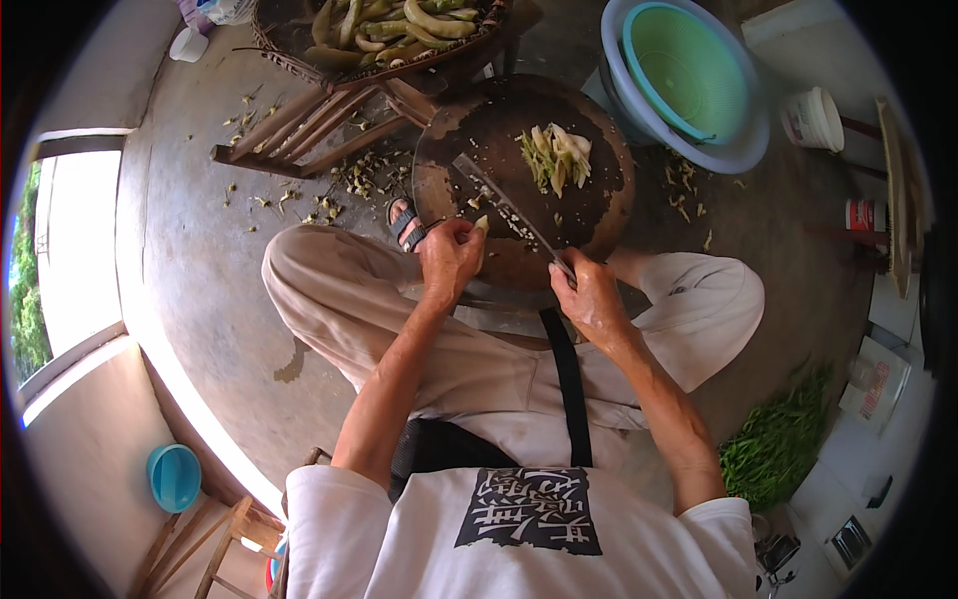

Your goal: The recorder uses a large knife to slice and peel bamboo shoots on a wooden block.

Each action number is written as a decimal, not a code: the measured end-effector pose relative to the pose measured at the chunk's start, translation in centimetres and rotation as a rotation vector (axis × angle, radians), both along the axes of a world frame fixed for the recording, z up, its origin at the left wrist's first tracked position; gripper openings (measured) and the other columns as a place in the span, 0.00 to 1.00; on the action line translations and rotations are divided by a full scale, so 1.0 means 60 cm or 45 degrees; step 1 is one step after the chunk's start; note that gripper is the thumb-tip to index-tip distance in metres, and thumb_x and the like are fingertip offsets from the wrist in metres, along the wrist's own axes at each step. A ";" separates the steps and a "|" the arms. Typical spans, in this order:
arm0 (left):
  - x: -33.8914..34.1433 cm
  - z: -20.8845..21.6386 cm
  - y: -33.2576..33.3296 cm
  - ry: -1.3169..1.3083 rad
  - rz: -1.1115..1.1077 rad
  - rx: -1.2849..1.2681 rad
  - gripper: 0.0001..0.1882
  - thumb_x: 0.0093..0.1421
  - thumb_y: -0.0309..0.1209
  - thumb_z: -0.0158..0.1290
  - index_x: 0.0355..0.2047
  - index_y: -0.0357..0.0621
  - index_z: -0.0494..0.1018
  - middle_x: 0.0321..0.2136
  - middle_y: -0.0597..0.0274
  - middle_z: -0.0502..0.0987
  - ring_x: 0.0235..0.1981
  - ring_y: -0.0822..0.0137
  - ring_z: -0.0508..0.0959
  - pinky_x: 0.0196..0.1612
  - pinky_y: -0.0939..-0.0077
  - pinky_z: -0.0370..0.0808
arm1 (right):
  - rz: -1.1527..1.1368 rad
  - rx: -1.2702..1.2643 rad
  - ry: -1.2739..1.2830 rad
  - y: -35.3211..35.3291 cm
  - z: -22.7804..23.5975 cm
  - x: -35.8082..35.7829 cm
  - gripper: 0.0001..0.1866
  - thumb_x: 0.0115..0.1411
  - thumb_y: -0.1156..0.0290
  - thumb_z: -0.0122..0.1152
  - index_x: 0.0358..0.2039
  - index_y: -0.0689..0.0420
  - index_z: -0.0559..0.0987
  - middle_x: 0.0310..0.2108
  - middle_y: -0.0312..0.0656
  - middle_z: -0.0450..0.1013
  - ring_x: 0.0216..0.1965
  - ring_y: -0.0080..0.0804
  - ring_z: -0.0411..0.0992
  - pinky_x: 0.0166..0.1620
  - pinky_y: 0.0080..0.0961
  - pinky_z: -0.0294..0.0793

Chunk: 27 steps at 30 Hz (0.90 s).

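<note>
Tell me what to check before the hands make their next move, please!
1. Right hand has a firm hold on the knife: looks ok, fingers wrapped round its near end.
2. Left hand holds the pale piece: ok.
3. Left hand apart from the blade: ok, a gap shows.
4. Cut pile on the round board: ok.
5. Floor free of scraps: not ok, some lie beside the board.
6. Knife edge sharp: cannot tell.
</note>
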State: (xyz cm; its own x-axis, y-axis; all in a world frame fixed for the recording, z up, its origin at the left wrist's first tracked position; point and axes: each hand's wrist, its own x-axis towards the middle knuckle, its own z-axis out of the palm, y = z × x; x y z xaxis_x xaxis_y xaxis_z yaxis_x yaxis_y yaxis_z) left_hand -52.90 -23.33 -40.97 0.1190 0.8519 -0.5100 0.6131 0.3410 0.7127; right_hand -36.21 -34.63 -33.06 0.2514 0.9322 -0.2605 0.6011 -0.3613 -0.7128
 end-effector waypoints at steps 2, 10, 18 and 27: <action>0.013 0.002 -0.009 0.065 -0.227 0.232 0.15 0.52 0.37 0.55 0.34 0.38 0.79 0.28 0.47 0.80 0.33 0.48 0.80 0.40 0.61 0.75 | -0.161 0.028 0.057 -0.003 0.017 0.007 0.08 0.59 0.71 0.55 0.28 0.64 0.73 0.20 0.56 0.72 0.26 0.56 0.73 0.28 0.40 0.71; -0.076 0.016 0.167 0.055 0.231 0.358 0.16 0.55 0.34 0.54 0.40 0.36 0.77 0.25 0.54 0.80 0.28 0.60 0.80 0.34 0.66 0.74 | -0.307 -0.097 0.050 -0.031 0.010 0.047 0.10 0.58 0.70 0.55 0.29 0.66 0.74 0.21 0.54 0.73 0.23 0.48 0.75 0.29 0.36 0.71; 0.045 -0.032 0.046 -0.775 0.169 -0.455 0.16 0.58 0.25 0.49 0.46 0.29 0.71 0.33 0.59 0.75 0.31 0.71 0.77 0.37 0.78 0.75 | -0.326 -0.063 0.085 -0.012 -0.021 0.016 0.12 0.57 0.68 0.56 0.26 0.66 0.73 0.20 0.57 0.72 0.27 0.57 0.74 0.29 0.39 0.71; 0.090 -0.035 0.012 -0.293 0.034 0.002 0.13 0.56 0.27 0.50 0.37 0.30 0.76 0.22 0.59 0.78 0.23 0.68 0.79 0.28 0.72 0.76 | -0.323 -0.114 0.137 -0.019 -0.037 0.007 0.12 0.57 0.68 0.57 0.29 0.67 0.76 0.20 0.58 0.72 0.27 0.56 0.74 0.29 0.39 0.70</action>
